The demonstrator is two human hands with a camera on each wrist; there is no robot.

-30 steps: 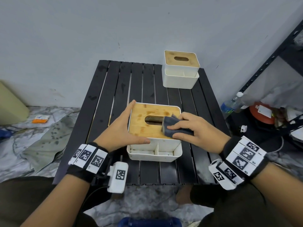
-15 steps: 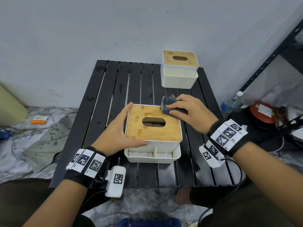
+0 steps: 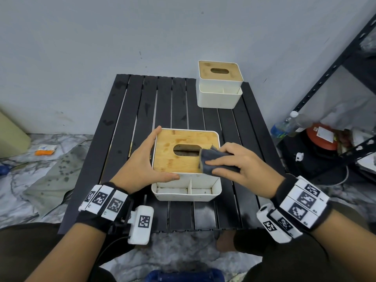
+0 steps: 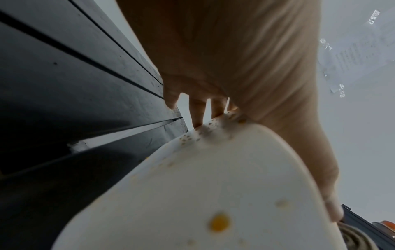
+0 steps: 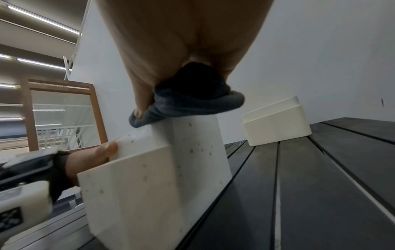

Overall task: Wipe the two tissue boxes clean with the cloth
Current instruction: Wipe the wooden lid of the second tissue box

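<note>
Near tissue box (image 3: 186, 165) standing close to the surface's (image 3: 130, 110) front edge; far tissue box (image 3: 220, 84) at the back right corner, well apart, bare slats between. Left hand (image 3: 142, 165) bracing the near box, fingers straight. Cloth (image 3: 213, 160) on the lid's right edge, grasped by right hand (image 3: 242, 167). Speckled side stains (image 5: 192, 148) seen only from the right wrist

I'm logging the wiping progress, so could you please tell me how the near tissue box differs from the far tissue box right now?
The near tissue box is braced by the left hand while the right hand presses the cloth on its lid; the far tissue box stands untouched by the wall. The near box's white sides show yellowish spots; the far box's look clean. Both are white with wooden slotted lids.
</note>
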